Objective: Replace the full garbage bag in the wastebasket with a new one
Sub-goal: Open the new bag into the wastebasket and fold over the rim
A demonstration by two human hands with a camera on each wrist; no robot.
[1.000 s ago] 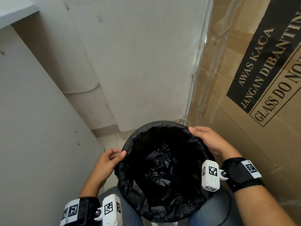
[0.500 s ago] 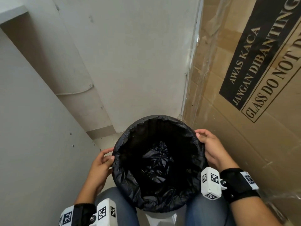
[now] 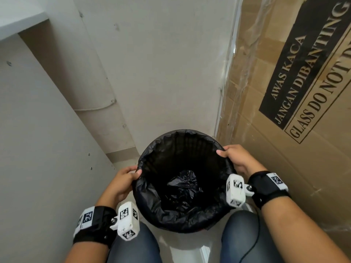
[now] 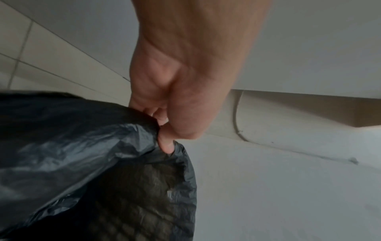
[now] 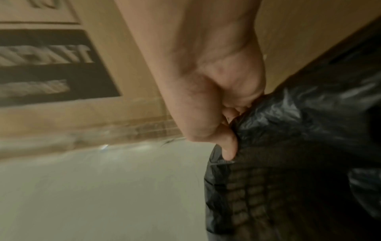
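A black garbage bag (image 3: 161,211) lines a round wastebasket between my knees, its edge folded over the rim. Crumpled black plastic (image 3: 183,184) lies at the bottom inside. My left hand (image 3: 123,180) grips the bag-covered rim on the left; in the left wrist view that left hand (image 4: 164,130) pinches the black plastic (image 4: 82,146) at the rim, with the basket's mesh wall (image 4: 140,187) showing below. My right hand (image 3: 234,158) grips the far right rim; in the right wrist view that right hand (image 5: 226,130) curls over the bag (image 5: 309,122) above the mesh (image 5: 257,195).
A white wall (image 3: 161,73) stands behind the basket and a white panel (image 3: 38,149) close on the left. A large cardboard box (image 3: 294,139) marked as glass stands tight on the right. My knees in jeans (image 3: 241,234) flank the basket on the tiled floor (image 3: 121,158).
The basket with both hands on its rim has come lower and nearer. My left thumb now hooks over the rim, and my right hand has slid a little back along the rim.
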